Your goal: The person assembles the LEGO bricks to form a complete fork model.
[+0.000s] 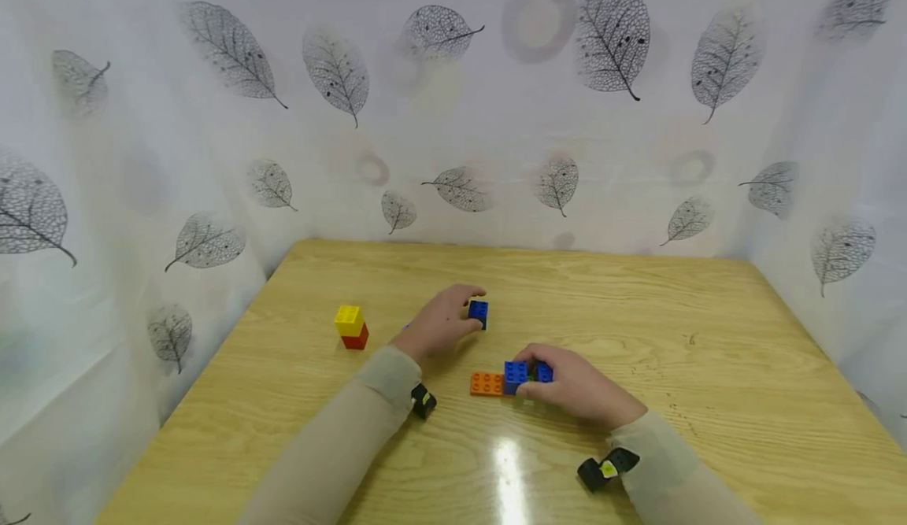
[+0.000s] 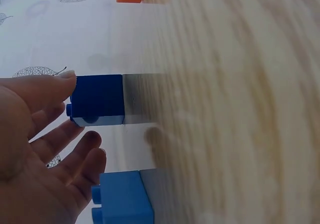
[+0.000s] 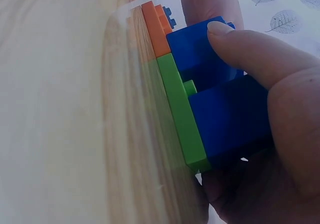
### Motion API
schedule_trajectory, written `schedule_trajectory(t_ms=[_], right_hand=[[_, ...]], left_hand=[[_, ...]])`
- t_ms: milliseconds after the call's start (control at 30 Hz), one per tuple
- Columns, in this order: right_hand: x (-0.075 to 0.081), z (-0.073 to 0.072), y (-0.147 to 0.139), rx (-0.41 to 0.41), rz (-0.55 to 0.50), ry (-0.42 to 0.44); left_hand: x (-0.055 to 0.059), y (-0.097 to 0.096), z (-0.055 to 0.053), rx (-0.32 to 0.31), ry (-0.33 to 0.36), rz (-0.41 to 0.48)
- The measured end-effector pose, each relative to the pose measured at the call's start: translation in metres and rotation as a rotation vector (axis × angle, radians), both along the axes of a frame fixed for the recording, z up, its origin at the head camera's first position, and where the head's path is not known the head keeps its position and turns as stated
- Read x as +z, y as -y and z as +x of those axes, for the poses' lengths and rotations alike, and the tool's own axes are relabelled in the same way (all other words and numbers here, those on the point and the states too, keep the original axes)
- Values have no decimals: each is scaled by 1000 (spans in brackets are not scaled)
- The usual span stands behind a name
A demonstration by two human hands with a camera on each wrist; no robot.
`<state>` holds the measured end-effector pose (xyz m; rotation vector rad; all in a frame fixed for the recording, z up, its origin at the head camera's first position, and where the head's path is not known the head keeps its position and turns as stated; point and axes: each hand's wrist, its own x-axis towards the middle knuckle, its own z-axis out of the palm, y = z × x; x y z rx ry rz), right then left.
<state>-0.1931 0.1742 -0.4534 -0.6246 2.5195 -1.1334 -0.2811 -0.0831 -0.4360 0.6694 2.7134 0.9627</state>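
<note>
My left hand (image 1: 441,322) reaches over the table around a dark blue brick (image 1: 478,314). In the left wrist view its thumb is at the studded top edge of that brick, the other fingers spread loosely behind. My right hand (image 1: 577,383) pinches a blue brick (image 1: 515,378) between thumb and finger. This brick sits over the join of a flat orange brick (image 1: 486,384) and a flat green brick (image 3: 181,114). On the green one, under my right palm, stands a second blue brick (image 3: 231,119). The two flat bricks lie end to end on the table.
At the left stands a stack of a yellow brick (image 1: 349,320) on a red brick (image 1: 356,338). A lighter blue brick (image 2: 125,199) sits near my left fingers, mostly hidden behind that hand in the head view. A leaf-patterned curtain (image 1: 489,131) borders the wooden table (image 1: 638,305).
</note>
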Motion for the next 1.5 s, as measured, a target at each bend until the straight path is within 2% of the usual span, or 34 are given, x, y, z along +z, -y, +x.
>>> schedule_trajectory(t_ms=[267,567,800,1033,1300,1500], right_hand=[[0,0,-1,5,-16,8],[-2,-1,-2,2,-9,-6],[-5,-3,-3,0,4,-23],[-4,-3,-2,-3,-11,-4],[-3,-3,-2,4,-33,-3],[-2,-2,-3,6,-41,18]], left_hand=[[-1,-6,0,6,29,-61],[2,-7,9,-17,19,-127],[6,-4,22,-19,14,-123],[10,-4,39,-7,78,-67],[8,2,54,-49,106,-27],[11,7,66,-111,105,-1]])
